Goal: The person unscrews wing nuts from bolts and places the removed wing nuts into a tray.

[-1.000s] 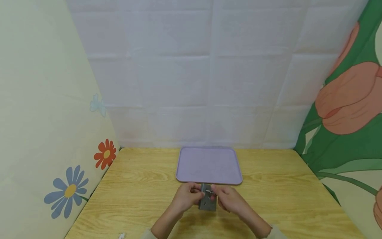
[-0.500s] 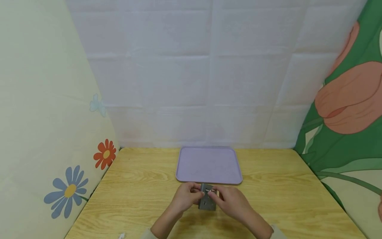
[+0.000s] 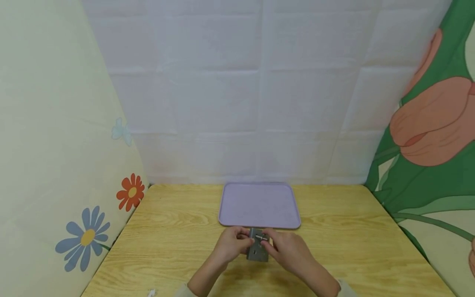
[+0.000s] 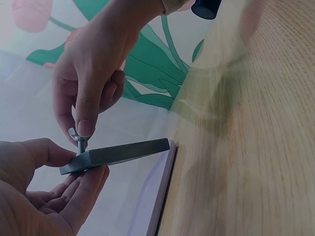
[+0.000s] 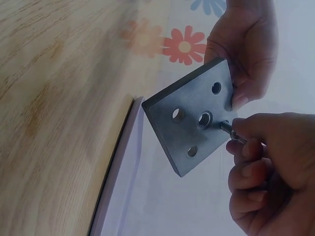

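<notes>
My left hand [image 3: 230,245] pinches a grey metal plate [image 3: 258,253] by one edge, thumb on one face and fingers on the other. Several round holes pierce the plate [image 5: 189,123], shown in the right wrist view. A silver wing screw [image 4: 80,143] stands in a hole near the held edge, part of its threaded shank showing above the face. My right hand [image 3: 291,251] pinches the screw's head between thumb and fingers; these partly cover the wings. In the left wrist view the plate [image 4: 118,153] is held up off the table.
A flat lilac tray [image 3: 259,206] lies on the wood-grain table [image 3: 334,231], just beyond the hands. A small whitish item [image 3: 151,293] sits at the near left, cut off by the frame. Behind the table hangs a creased white cloth [image 3: 241,103].
My right thumb and fingers have shifted their hold around the wing screw, the thumb moving lower and away from the forefinger. The plate and my left hand have stayed almost still.
</notes>
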`<state>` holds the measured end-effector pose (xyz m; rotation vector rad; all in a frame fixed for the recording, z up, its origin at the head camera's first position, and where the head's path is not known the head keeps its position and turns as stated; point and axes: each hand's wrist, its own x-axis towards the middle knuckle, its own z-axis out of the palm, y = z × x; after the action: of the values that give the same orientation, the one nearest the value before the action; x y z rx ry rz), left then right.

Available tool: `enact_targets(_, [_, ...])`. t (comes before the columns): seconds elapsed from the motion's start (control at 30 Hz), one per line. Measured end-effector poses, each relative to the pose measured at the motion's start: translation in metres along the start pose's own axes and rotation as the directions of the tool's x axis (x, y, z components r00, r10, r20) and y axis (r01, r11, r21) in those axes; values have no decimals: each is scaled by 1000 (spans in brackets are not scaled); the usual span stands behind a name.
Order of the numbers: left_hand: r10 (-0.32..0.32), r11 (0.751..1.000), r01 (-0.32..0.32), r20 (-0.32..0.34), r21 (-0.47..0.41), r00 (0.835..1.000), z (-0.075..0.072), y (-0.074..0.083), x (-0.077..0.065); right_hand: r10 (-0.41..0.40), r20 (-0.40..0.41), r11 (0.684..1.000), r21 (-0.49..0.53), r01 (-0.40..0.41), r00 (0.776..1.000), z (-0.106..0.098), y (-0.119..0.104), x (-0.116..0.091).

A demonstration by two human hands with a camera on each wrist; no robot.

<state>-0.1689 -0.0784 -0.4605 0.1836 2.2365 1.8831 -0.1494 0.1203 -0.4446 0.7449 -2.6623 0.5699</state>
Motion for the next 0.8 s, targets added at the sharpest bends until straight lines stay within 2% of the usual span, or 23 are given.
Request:
enact_targets(0.17, [-13, 1000, 13, 1, -1, 1000, 0, 1, -1, 62, 16, 995, 76, -63, 998, -1, -1, 0])
enact_targets(0.3, [-9, 1000, 9, -2, -10, 1000, 0, 1, -1, 169, 46, 964, 199, -174, 985, -3, -1, 1])
enact_targets(0.47, [13, 1000, -13, 1, -27, 1000, 0, 2, -3, 254, 88, 923, 275, -269, 963, -1, 3, 4])
enact_targets(0.53, [13, 1000, -13, 0, -27, 1000, 0, 2, -3, 274, 141, 887, 345, -307, 951, 0, 5, 5])
enact_targets(0.63, [8, 1000, -8, -3, -22, 1000, 0, 2, -2, 299, 235, 794, 477, -377, 925, 0, 6, 5])
enact_targets(0.7, [3, 1000, -3, -6, -16, 1000, 0, 2, -2, 317, 294, 731, 529, -430, 902, 1, 6, 4])
enact_targets(0.73, [0, 1000, 0, -7, -12, 1000, 0, 1, -2, 327, 315, 709, 542, -452, 891, 1, 6, 4])
enact_targets(0.8, [-5, 1000, 5, -8, -7, 1000, 0, 1, -2, 338, 338, 690, 546, -476, 878, 2, 5, 4])
